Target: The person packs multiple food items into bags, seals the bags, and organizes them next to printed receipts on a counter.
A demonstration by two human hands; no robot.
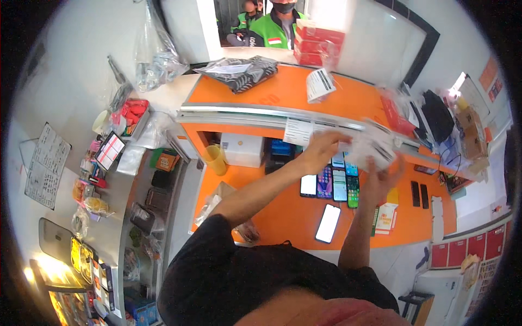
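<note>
My right hand [379,175] holds a blurred paper slip or plastic-wrapped packet bearing print [371,146], above the right side of a group of phones. Reaching in from the left, my left hand [326,150] is beside a row of printed paper slips [298,131] at the metal rail; its fingers are curled, and whether they grip a slip cannot be told. Below both hands, several lit smartphones [324,182] lie side by side on the orange counter [277,220]. Nearer to me lies one more smartphone with a white screen [328,223].
On the upper orange shelf lie a patterned plastic parcel [244,73] and a labelled packet [320,84]. Red boxes [318,42] are stacked by the window, where people in green jackets [271,28] are. A yellow cup [215,159] and a white box [241,150] stand at left.
</note>
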